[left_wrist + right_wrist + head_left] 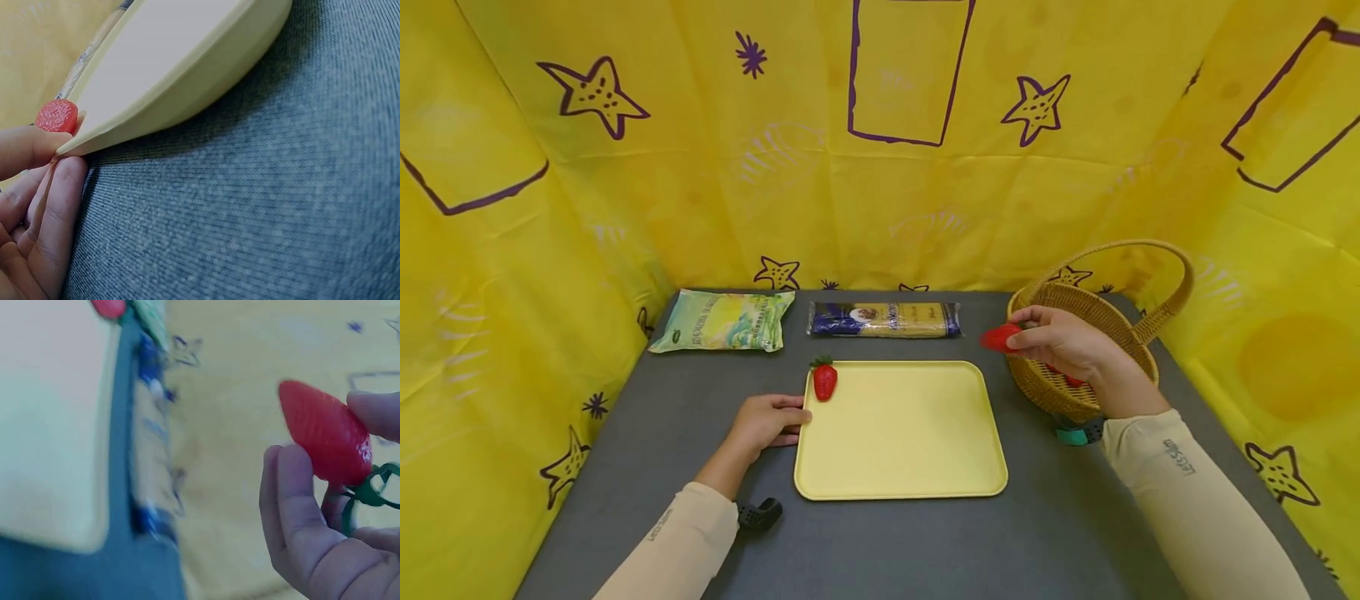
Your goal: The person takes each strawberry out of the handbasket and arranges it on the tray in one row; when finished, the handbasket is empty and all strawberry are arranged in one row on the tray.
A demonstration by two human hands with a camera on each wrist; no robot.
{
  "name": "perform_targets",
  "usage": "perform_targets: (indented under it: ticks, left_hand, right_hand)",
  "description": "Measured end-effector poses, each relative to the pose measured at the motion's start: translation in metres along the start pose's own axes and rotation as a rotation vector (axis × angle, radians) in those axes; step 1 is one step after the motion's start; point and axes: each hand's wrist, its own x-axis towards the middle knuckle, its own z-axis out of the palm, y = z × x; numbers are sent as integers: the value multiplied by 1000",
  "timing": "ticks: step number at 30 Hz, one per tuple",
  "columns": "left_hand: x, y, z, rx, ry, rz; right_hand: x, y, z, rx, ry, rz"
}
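My left hand (767, 422) pinches the left rim of a pale yellow tray (902, 442), thumb on top and fingers beneath, as the left wrist view shows. One red strawberry (824, 382) with green leaves lies in the tray's far left corner. Between thumb and fingertips my right hand (1060, 342) holds another strawberry (325, 434), its green stem toward the palm. That hand is raised over the near left side of a wicker basket (1131, 367). More red strawberry (1072, 381) shows inside the basket, partly hidden by the hand.
Behind the tray lies a blue and gold packet (886, 320), with a green and yellow bag (722, 321) to its left. The basket's tall handle (1180, 283) arches up at the right. Yellow patterned cloth (700, 167) walls the grey table (880, 550) at the back and sides.
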Motion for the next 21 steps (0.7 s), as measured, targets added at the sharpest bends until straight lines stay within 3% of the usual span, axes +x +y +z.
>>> perform_targets:
  ticks: [7,12,16,21]
  left_hand:
    - [2,1,3,12,5,-5]
    - [3,2,3,19,16,-9]
    - [2,0,2,12,21,-5]
    - [0,-2,0,9,22,1]
  right_hand:
    - [60,23,55,43,-88,76]
    - [101,43,107,61,-85,175]
    - [125,61,150,16,2,213]
    - [139,73,188,-51,162,184]
